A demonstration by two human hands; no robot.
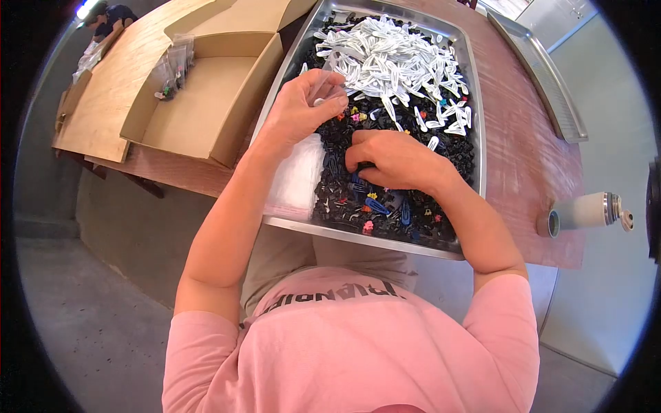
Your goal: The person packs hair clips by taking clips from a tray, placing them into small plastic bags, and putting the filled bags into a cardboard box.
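Observation:
My left hand (303,103) pinches a small clear plastic bag (325,84) over the left side of a metal tray (480,148). Below and right of it, my right hand (392,158) reaches into dark small pieces (337,189) in the tray, its fingers curled down; whatever they grip is hidden. White hair clips (392,55) are heaped at the tray's far end. Blue clips (376,205) and small coloured pieces (368,226) lie nearer my body. A stack of clear bags (297,182) rests at the tray's near left corner.
An open cardboard box (200,103) with filled bags (180,63) stands left of the tray. On the right are a bottle (585,210) and another metal tray (540,76). Another person (110,19) is at the far upper left.

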